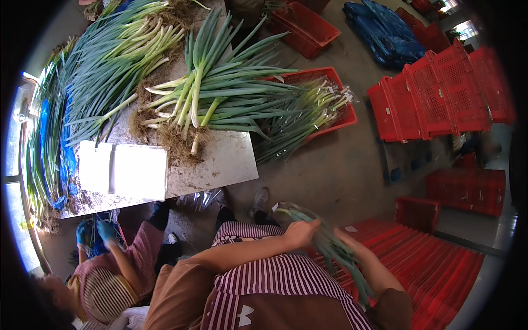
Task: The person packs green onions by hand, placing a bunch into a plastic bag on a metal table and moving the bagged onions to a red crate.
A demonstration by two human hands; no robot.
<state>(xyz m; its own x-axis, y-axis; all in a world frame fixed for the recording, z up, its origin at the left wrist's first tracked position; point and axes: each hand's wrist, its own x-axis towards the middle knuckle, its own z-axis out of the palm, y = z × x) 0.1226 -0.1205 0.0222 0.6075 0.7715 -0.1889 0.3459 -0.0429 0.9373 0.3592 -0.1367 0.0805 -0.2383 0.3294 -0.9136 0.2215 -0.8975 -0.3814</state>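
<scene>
A bundle of green onions (332,249), its upper end in clear plastic film, slants across in front of my striped apron (284,272). My left hand (302,235) is closed around the bundle from the left. On the other side my right hand (349,242) grips it too, with its fingers mostly hidden behind the leaves and slightly blurred. The leaf tips hang down toward my right forearm. Ahead, loose green onions (194,95) with rooty ends lie crossed on the metal table (222,156). A larger heap of green onions (119,57) lies farther back.
White plastic bags (138,171) lie stacked at the table's near edge. Bagged onions (313,111) fill a red crate (340,76) beyond the table corner. Stacked red crates (433,95) stand at right, more red crates (412,255) beside me. A co-worker (111,280) wearing blue gloves sits at left.
</scene>
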